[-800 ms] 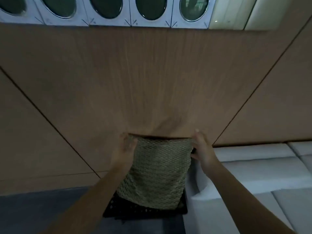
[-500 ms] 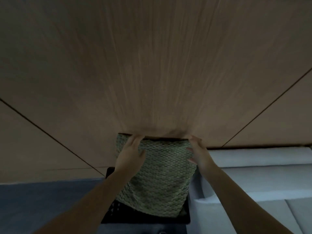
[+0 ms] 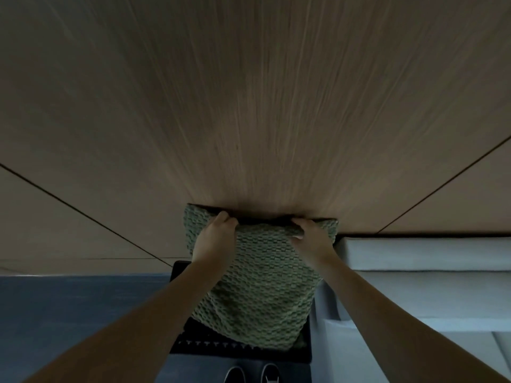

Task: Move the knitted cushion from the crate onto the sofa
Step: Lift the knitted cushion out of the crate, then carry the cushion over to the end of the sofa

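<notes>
- Both hands are climbing higher on the cushion than half a second ago, and they are now curling right over its top edge.
- Left hand (image 3: 214, 239) is closing on the upper left part of the knitted cushion (image 3: 257, 286), fingers hooking over the top and out of sight behind it, thumb side lying across the front knit.
- Right hand (image 3: 309, 239) is clamping the upper right part of the same edge, fingers bunching the knit into a fold just short of the right corner.
- Green cushion is hanging upright between the two hands, its top edge sagging in the middle and its top left corner poking out past the left hand.
- Lower part of the cushion is sitting down inside the black crate (image 3: 240, 352), which is standing on the blue floor (image 3: 69, 313).
- White sofa (image 3: 428, 286) is waiting just to the right, touching or nearly touching the crate; the cushion is not on it yet.
- Wood-panelled wall (image 3: 249, 106) is filling everything behind.
- Dark shoes (image 3: 251, 375) are peeking in at the bottom edge, just before the crate.
</notes>
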